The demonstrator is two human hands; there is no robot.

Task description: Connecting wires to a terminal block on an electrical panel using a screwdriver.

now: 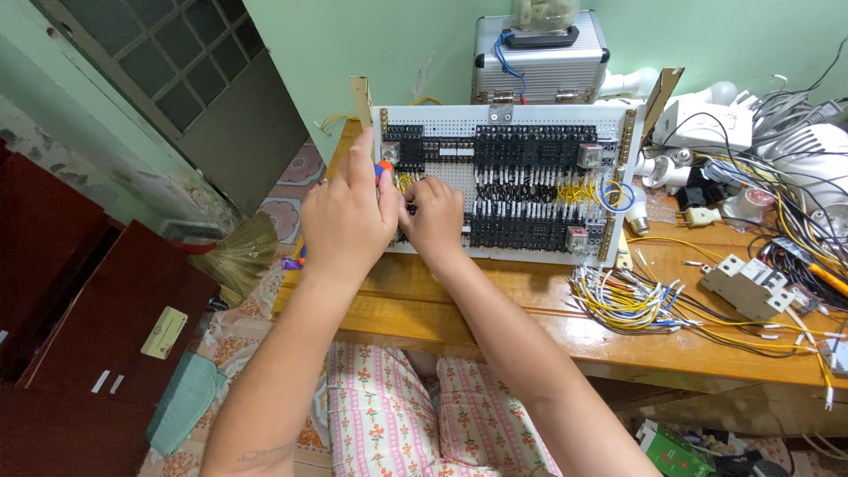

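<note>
We cannot see the left hand's (347, 221) palm or most of its fingers; only its back faces us, and it covers the shaft and tip of the orange-handled screwdriver (382, 170), so their contact with the perforated panel (503, 181) stays hidden. The right hand (435, 218) curls over the panel's lower left corner, hiding what its fingertips pinch. The relay bases (530, 150) are too small for us to tell their terminals apart. At the top centre, the metal case (539, 62) and the jar (543, 13) on it are cut by the frame's edge. On the right, the tangled cables (795, 203) run out of view.
</note>
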